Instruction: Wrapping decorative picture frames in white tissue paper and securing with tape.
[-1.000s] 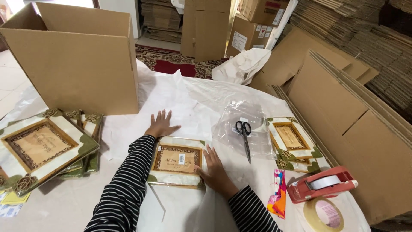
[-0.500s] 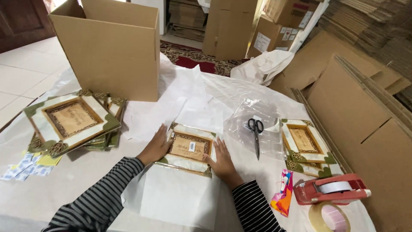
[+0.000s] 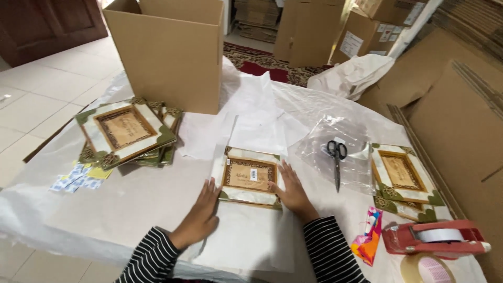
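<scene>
framed plaque [image 3: 249, 175] between 2 hands

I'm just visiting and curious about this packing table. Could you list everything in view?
Framed plaque: one, cream, green and wood-brown, on white paper between the hands.
White wrapping paper: sheets, under and behind that plaque.
Plaque stack, left: several, same colours.
Plaque stack, right: at least two.
Scissors: one, black, on clear plastic bags.
Tape dispenser: one, red, front right.
Tape roll: one, beige.
Open cardboard box: one, brown, at the back.
Flat cardboard: brown, right.
Left hand: at plaque's left edge.
Right hand: at plaque's right edge.
</scene>
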